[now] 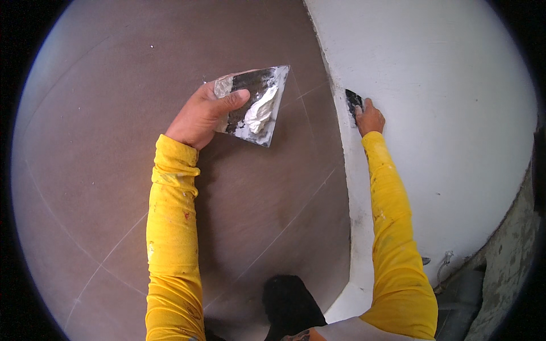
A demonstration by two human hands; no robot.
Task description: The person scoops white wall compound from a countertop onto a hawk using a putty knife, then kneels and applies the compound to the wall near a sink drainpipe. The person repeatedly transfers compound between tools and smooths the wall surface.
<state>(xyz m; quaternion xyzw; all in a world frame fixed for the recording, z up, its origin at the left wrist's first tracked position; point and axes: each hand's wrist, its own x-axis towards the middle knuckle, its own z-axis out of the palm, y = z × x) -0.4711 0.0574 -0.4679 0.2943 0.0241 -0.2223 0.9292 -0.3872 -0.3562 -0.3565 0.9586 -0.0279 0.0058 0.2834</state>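
Observation:
My left hand (202, 113) is closed on a wide putty knife (236, 122), its thumb pressed over the blade's dark top face. A thick lump of white putty (261, 111) lies near the blade's outer edge, and dried white smears mark the metal. My right hand (371, 118) grips a smaller dark putty knife (354, 103), held against the white wall (449, 131) just above where it meets the floor. The fingers partly cover this second blade. Both sleeves are yellow and spotted with stains.
Brown floor tiles (102, 153) with pale joint lines spread out on the left. A rough edge runs along the foot of the wall. Below lies a dark shoe (291, 307). A wire (445, 264) sticks out at lower right, near a grey pipe (469, 290).

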